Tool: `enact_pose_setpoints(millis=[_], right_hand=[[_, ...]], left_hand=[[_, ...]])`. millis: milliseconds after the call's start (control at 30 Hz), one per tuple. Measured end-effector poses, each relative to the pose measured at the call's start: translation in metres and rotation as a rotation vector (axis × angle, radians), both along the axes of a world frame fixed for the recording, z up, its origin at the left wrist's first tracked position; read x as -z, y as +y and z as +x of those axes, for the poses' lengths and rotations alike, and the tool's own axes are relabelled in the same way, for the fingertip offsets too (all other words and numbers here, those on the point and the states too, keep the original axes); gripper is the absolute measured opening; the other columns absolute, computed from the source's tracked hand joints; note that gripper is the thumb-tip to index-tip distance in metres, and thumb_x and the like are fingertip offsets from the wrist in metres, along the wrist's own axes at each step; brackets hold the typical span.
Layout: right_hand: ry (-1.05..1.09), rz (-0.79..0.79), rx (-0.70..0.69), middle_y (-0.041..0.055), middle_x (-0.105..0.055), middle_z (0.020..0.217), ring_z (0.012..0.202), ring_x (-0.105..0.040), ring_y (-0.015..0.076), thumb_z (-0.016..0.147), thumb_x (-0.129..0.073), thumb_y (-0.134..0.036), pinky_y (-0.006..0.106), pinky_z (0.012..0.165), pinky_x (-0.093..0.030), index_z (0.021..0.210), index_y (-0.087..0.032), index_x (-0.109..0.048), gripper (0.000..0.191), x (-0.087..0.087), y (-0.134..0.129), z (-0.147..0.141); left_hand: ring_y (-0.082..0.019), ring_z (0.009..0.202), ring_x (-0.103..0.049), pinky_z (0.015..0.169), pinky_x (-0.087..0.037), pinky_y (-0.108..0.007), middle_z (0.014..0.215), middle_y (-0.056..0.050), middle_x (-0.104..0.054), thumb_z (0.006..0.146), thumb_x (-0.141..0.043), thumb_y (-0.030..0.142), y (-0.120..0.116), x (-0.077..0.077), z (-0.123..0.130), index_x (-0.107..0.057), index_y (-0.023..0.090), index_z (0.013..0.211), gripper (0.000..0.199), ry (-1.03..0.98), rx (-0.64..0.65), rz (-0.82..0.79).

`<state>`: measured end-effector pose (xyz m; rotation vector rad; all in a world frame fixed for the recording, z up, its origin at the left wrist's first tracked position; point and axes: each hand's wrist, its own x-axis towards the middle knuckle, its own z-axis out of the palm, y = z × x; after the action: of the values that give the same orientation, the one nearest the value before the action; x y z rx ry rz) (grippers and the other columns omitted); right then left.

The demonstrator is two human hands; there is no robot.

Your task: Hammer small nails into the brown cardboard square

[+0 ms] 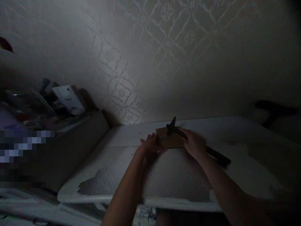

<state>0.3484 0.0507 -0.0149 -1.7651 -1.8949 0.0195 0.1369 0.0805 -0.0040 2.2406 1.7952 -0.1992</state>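
Note:
A dark hammer [171,126] lies across my right hand [194,143], whose fingers are wrapped round its handle. The handle's end sticks out past the wrist toward the lower right. Under the hammer head is a flat brown rectangular piece [175,142] with faint pale lettering; whether it is cardboard or wood I cannot tell. My left hand [151,144] is closed about the left end of this piece, thumb along the near edge and fingers toward the far side. In the dim light, anything small between the left fingertips cannot be made out.
The white table [127,135] has a worn, grey patterned covering and stands against a patterned wall [164,62]. At left, a grey panel [82,150] borders a cluttered shelf with a white box [68,97]. A dark T-shaped object [274,110] is at far right.

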Motion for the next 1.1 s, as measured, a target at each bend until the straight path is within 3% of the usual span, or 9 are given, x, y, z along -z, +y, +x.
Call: enact_pose_setpoints(millis=[1100], right_hand=[[0.031,0.022,0.0,0.0022,-0.066,0.116,0.098,-0.062,0.0197,0.085,-0.048,-0.013,0.028,0.078,-0.044,0.13,-0.033,-0.053,0.049,-0.0007,-0.0007,-0.0007]], left_hand=[[-0.04,0.142,-0.008,0.104,-0.016,-0.07,0.158,-0.013,-0.009,0.066,-0.055,0.078,-0.0024,-0.0025,0.0015,-0.01,0.029,0.149,0.107,-0.053,-0.02,-0.001]])
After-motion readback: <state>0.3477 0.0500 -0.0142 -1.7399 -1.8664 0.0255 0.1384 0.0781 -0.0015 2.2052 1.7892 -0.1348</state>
